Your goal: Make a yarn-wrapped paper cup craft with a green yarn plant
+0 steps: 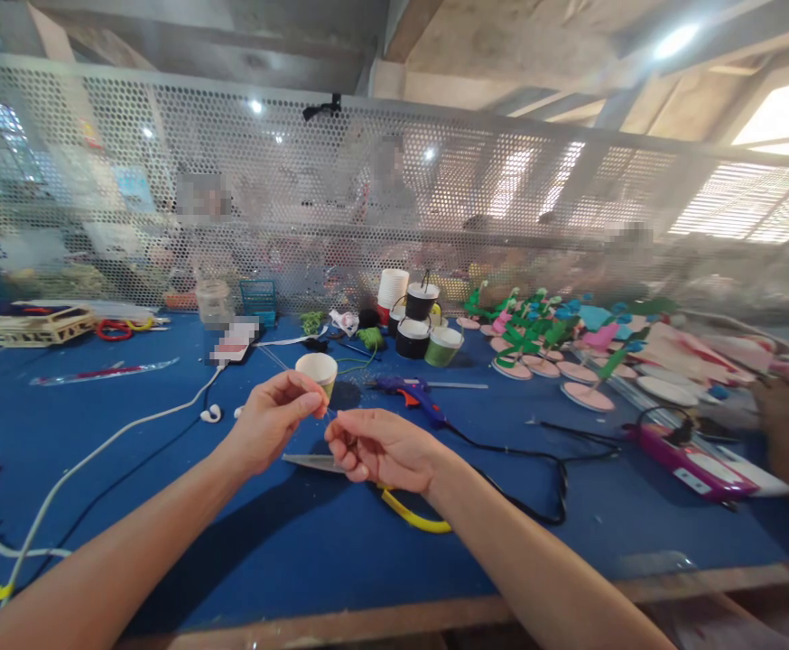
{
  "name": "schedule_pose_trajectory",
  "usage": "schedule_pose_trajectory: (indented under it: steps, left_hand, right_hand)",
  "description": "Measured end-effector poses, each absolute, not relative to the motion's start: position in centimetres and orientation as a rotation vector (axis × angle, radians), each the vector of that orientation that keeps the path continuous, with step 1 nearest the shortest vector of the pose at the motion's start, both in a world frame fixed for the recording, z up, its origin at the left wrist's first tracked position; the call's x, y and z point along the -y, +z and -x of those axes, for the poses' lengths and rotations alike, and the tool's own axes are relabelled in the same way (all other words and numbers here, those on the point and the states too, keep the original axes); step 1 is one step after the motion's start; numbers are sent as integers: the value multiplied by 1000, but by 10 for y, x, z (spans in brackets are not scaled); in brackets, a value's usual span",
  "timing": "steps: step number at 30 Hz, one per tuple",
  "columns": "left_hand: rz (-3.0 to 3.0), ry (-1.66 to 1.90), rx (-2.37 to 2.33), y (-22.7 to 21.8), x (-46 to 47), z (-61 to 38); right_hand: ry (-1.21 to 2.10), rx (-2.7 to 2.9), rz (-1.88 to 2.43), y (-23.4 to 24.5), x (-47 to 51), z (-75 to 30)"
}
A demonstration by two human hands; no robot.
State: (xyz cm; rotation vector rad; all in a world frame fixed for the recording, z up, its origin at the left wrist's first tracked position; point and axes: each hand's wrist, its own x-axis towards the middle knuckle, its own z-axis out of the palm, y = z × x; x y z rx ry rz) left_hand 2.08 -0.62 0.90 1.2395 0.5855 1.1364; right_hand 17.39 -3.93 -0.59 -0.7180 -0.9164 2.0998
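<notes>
Left hand (276, 417) and right hand (389, 446) here, fingers pinched together on a thin strand (330, 414), just this side of the cup (317, 368); a slack pinch could lose it, a stray knuckle tip the cup

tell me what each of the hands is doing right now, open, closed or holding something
Left hand: closed, fingertips pinched, apparently on a thin strand.
Right hand: fingers curled by the strand; whether it grips cannot be told.
</notes>
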Motion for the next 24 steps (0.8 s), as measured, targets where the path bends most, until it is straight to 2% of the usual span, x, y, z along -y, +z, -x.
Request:
schedule_pose_trajectory:
  steps: [20, 24]
  left_hand:
    - [-1363, 1137, -549, 12, 4, -17]
    - [-1366, 1143, -588, 11, 3, -16]
  right_hand:
    - [2059, 861, 716, -7, 42, -168]
    - [1898, 978, 807, -7, 43, -166]
